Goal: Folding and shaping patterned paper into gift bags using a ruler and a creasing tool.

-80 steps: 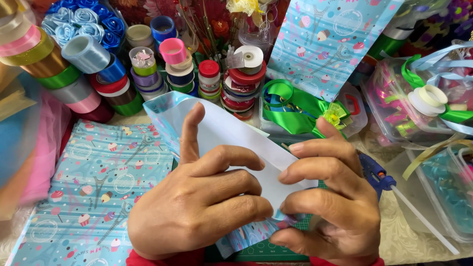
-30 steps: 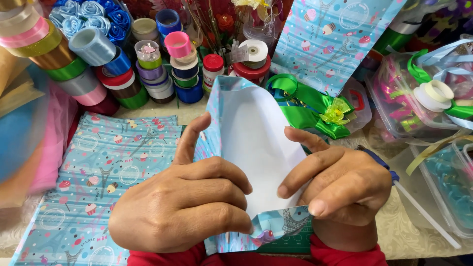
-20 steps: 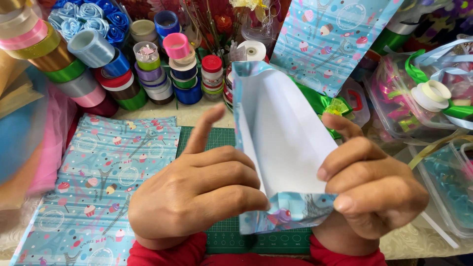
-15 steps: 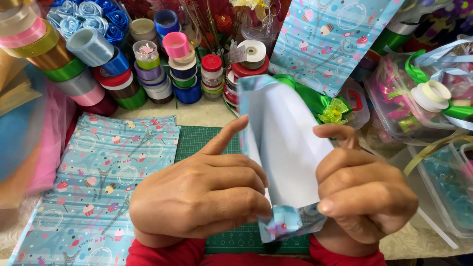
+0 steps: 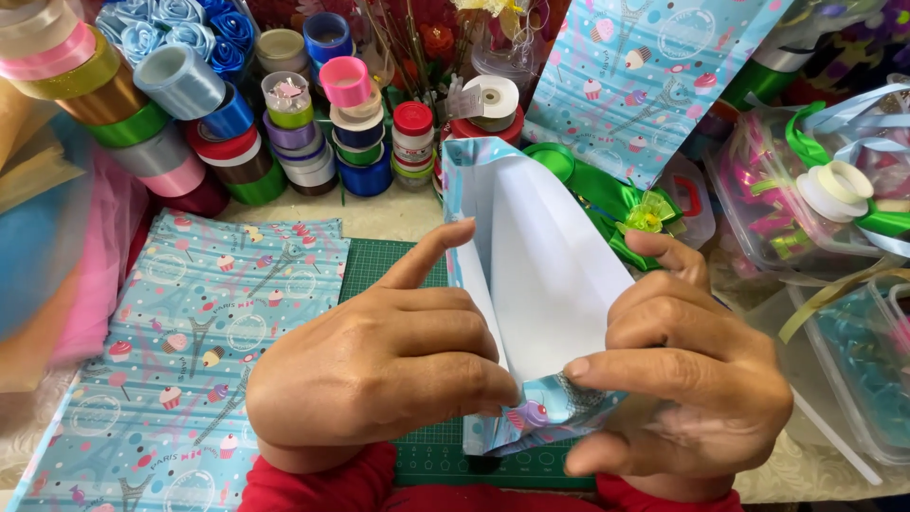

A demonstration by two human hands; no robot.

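Observation:
My left hand (image 5: 379,370) and my right hand (image 5: 682,370) together grip a folded piece of patterned blue paper (image 5: 536,275), white on its inner side. The paper stands up from my hands and is opened like a pocket. Both thumbs pinch its lower folded edge, where the cupcake print shows. My left forefinger points up along the paper's left wall. Under the hands lies a green cutting mat (image 5: 379,265).
A flat sheet of the same blue cupcake paper (image 5: 180,351) lies at left. Stacked ribbon spools (image 5: 351,123) line the back, and another blue paper piece (image 5: 645,76) stands behind. A green bow (image 5: 616,204) and clear plastic boxes of ribbon (image 5: 815,199) sit at right.
The paper was lying low under both hands; it has been lifted, turned upright and folded narrower. My hands have closed in on its lower edge.

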